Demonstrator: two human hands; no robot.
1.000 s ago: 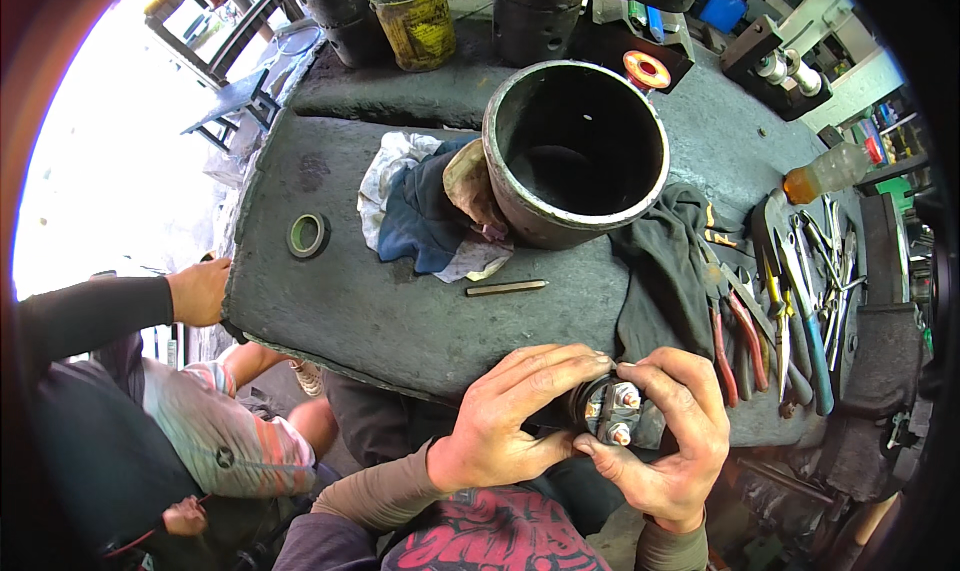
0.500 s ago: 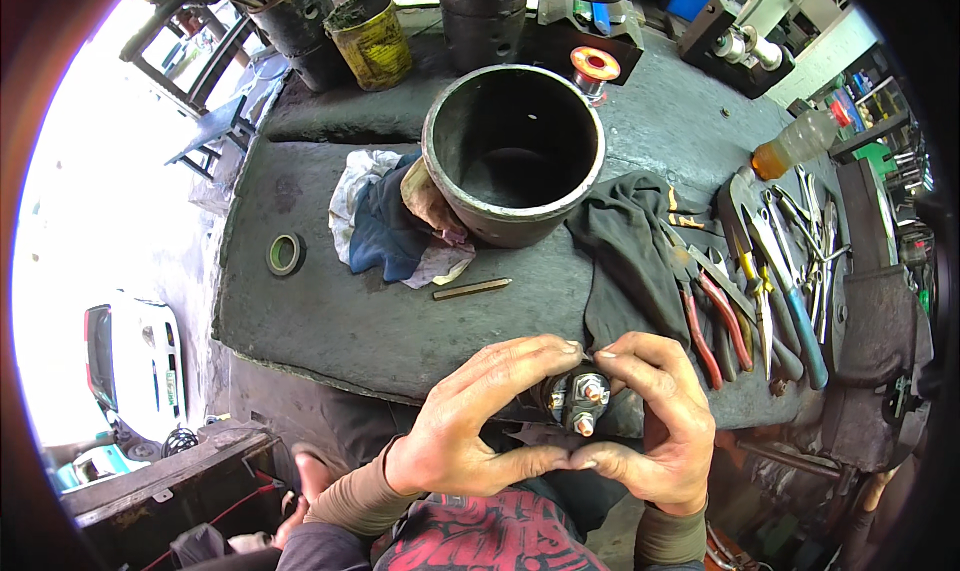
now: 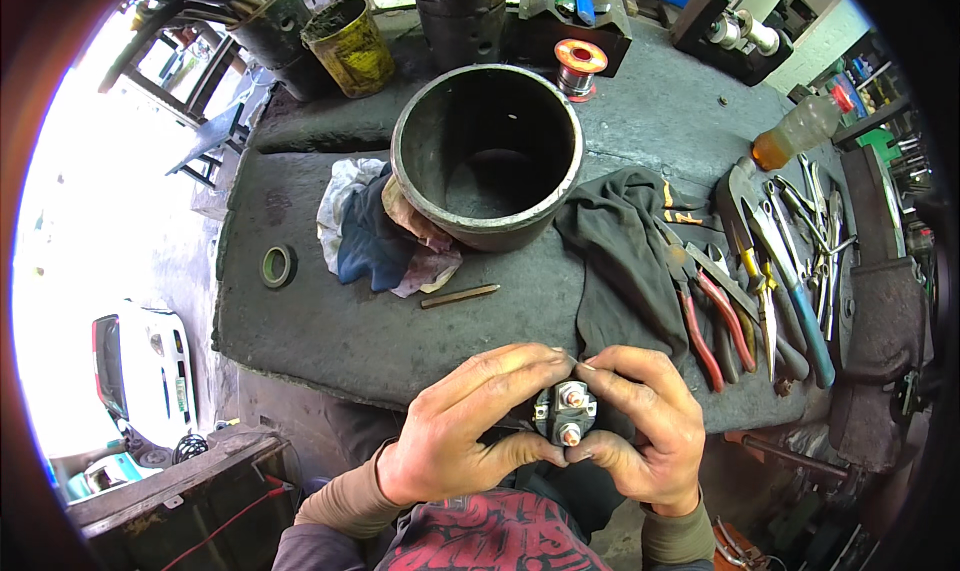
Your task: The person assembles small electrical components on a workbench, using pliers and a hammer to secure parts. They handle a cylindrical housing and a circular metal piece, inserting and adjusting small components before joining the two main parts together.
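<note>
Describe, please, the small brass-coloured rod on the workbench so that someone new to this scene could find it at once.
Start at the big dark metal cylinder standing open-topped in the middle of the grey workbench. Just in front of it, toward the person, beside the crumpled rags, lies the thin rod, flat and alone on bare bench. Unlike the red-handled pliers farther right, it is plain, straight, brassy and has no handles.

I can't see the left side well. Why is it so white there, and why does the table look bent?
Head view: daylight washes out the left rim; the fisheye lens curves the workbench edges; the hands, left hand and right hand, look sharp around the small metal part.
</note>
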